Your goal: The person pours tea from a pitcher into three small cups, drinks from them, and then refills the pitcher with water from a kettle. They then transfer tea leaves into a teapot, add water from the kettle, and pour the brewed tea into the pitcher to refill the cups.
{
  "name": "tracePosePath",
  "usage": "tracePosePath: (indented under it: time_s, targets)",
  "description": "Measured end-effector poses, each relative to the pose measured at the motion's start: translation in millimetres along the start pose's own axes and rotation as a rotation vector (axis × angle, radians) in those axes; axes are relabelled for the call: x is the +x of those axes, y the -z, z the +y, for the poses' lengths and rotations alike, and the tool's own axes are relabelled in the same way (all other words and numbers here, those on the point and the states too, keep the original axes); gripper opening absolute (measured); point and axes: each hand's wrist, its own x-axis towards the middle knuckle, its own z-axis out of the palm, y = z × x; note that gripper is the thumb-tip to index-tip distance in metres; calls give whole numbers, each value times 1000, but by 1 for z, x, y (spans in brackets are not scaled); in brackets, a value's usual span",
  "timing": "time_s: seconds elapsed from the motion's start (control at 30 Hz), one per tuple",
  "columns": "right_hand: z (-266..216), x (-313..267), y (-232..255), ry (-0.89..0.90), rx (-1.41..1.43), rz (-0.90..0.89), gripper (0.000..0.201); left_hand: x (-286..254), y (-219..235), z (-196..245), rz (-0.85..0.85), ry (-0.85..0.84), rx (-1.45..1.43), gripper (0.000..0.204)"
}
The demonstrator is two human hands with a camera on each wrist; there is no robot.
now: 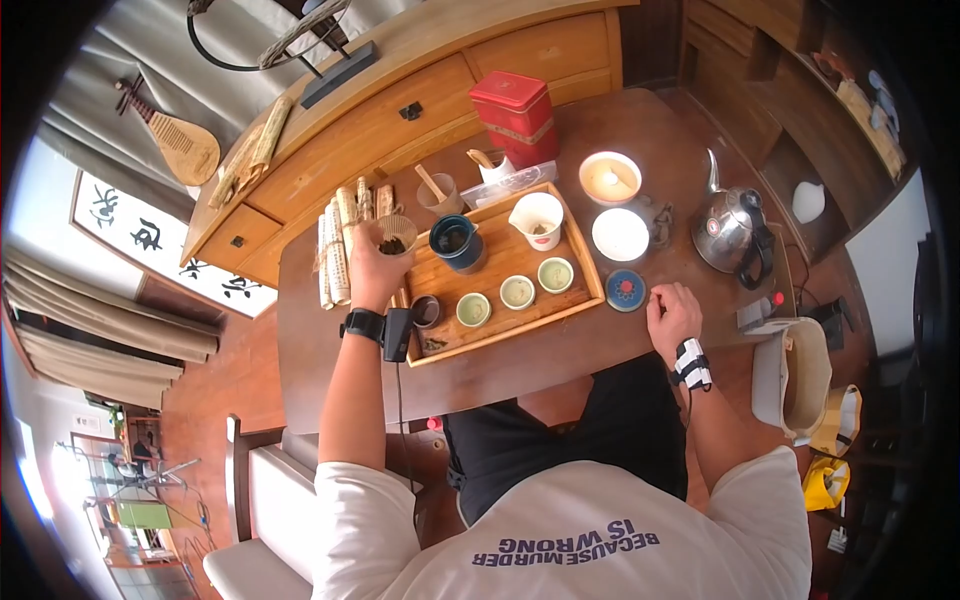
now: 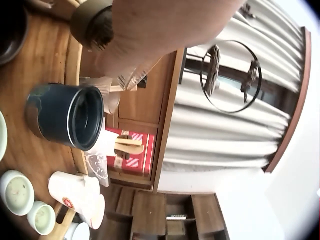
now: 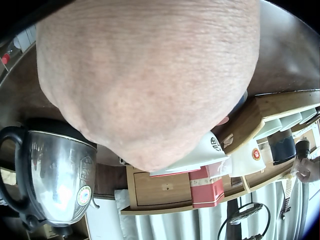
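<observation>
My left hand [image 1: 375, 268] grips a small ribbed, see-through vessel [image 1: 399, 228] with dark tea leaves inside, over the left end of the wooden tray [image 1: 592, 262]. Its ribbed side shows past the hand in the left wrist view. Right of it on the tray stands a dark blue cup [image 1: 456, 246] with dark contents. A small dark brown cup [image 1: 427, 311] sits below the hand. Three pale green cups [image 1: 517, 291] and a white pitcher [image 1: 538, 220] are also on the tray. My right hand [image 1: 675, 318] rests on the table, loosely curled, beside a blue round lid [image 1: 626, 288].
At the right stands a steel kettle [image 1: 728, 232]. White bowls [image 1: 620, 234] lie right of the tray. Behind are a red tin [image 1: 515, 115] and a holder [image 1: 492, 170] with wooden tools. Bamboo scrolls [image 1: 336, 250] lie left. A cable [image 1: 400, 420] hangs from the left wrist.
</observation>
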Motion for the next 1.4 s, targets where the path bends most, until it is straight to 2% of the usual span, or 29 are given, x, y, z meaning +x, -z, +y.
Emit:
tracePosePath:
  time_s: [0.13,0.2,0.27,0.47,0.57,0.67,0.8,1.0,1.1,1.13,1.23,1.4]
  targets:
    - [0,0,0,-8,-6,-15,7,-11,-17,-64,-79,107,-146,83]
    - [1,0,0,-9,-12,-16,7,-18,-26,-79,-112,110,-237,86]
    - [1,0,-1,-3,-14,-10,7,-23,-28,-82,-154,137,-228,93]
    - [2,1,-3,55,4,49,7,-29,-32,-85,-110,189,-300,99]
    - [1,-1,-1,-11,-2,-20,5,-35,-25,-80,-136,207,-316,102]
    - [2,0,-1,2,-18,-20,5,-47,-14,-79,-127,142,-151,101]
    - [2,0,-2,20,-27,-13,6,-78,-3,-96,88,141,-225,83]
    - [2,1,-3,46,-12,-11,7,-155,-4,-141,192,398,-236,58]
    - [3,1,-3,42,-25,-27,7,-198,-22,-148,285,393,-173,45]
    - [3,1,-4,37,-30,-30,7,-201,-23,-136,312,391,-197,36]
    - [4,-2,-4,28,-50,-36,6,-195,-26,-128,272,142,50,30]
    - [7,-3,-9,12,-66,-28,4,-194,-21,-129,241,221,-118,28]
